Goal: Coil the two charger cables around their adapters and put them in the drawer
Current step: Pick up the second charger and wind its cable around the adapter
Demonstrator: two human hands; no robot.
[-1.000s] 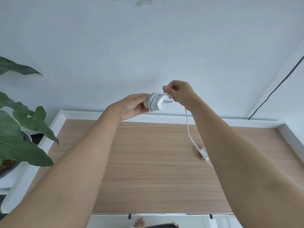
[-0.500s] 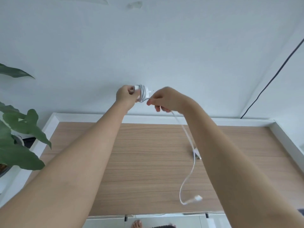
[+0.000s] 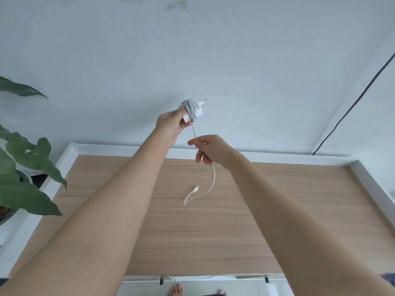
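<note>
- While the left hand (image 3: 171,124) grips a blocky white adapter (image 3: 193,110) ringed with grey-white cable coils, its prongs point away.
- Just below, the right hand (image 3: 210,149) pinches the thin, smooth cable (image 3: 213,178), whose blurred loose end hangs above the wood-grain tabletop (image 3: 213,231).

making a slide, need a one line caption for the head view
Left hand holds up a half-wound adapter while the right hand pinches its loose cable above the table.

Home room, likely living space. Wood-grain cabinet top (image 3: 213,231) with white trim under both hands. Plain white wall (image 3: 213,50) beyond hands. Leafy potted plant (image 3: 25,167) left of left hand (image 3: 171,124). Bare foot (image 3: 176,291) on pale floor below.
</note>
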